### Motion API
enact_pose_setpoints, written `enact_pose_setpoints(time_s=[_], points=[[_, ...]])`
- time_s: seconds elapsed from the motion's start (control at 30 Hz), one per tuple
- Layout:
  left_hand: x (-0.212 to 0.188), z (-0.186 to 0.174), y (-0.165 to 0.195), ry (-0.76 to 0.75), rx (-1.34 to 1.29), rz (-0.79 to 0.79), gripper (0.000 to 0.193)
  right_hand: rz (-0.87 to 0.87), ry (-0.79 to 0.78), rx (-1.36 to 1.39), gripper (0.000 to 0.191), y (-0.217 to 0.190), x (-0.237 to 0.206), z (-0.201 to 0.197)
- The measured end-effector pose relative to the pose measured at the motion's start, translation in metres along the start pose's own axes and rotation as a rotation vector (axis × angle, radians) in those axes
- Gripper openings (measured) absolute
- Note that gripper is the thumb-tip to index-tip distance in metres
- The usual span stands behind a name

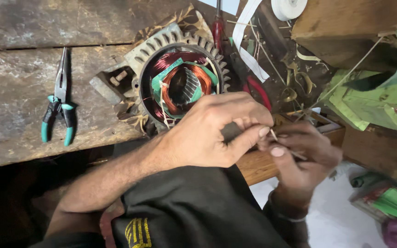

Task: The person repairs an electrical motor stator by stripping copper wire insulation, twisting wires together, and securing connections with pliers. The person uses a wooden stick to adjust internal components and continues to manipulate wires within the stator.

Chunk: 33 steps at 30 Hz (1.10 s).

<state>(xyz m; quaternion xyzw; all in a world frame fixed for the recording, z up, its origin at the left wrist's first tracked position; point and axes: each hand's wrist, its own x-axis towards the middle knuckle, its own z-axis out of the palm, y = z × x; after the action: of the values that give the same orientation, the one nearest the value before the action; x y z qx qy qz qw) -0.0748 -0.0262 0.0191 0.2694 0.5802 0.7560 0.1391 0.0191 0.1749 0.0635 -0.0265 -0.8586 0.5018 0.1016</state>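
Note:
A finned metal motor stator (180, 78) with copper windings and green insulation paper lies on a worn wooden bench (19, 87). Just in front of it, my left hand (212, 133) pinches a thin pale string or strip (274, 135) between thumb and forefinger. My right hand (302, 154) meets it from the right and grips the same thin strip. Pale tie strings hang from the windings near my left hand. Dark cloth on my lap (194, 206) lies under both hands.
Long-nose pliers (59, 98) with teal handles lie on the bench at left. A red-handled tool (258, 89) and white tape strip (249, 41) lie behind the stator. Green paper sheets (373, 96) pile up at right, beside a wooden block (341, 23).

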Motion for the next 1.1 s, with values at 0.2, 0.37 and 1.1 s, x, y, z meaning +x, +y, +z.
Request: enact_pose_setpoints(time_s=[0.2,0.37,1.1], points=[[-0.004,-0.009,0.007,0.011,-0.113,-0.076,0.016,-0.168,0.096,-0.170,0.020,0.010,-0.006,0.015],[-0.001,-0.012,0.014,-0.004,-0.217,-0.273,0.016,-0.164,0.092,-0.132,0.015,0.007,-0.006,0.025],[-0.015,-0.038,0.038,0.039,0.179,-0.063,0.012,-0.238,-0.114,0.061,0.018,0.014,0.022,0.051]])
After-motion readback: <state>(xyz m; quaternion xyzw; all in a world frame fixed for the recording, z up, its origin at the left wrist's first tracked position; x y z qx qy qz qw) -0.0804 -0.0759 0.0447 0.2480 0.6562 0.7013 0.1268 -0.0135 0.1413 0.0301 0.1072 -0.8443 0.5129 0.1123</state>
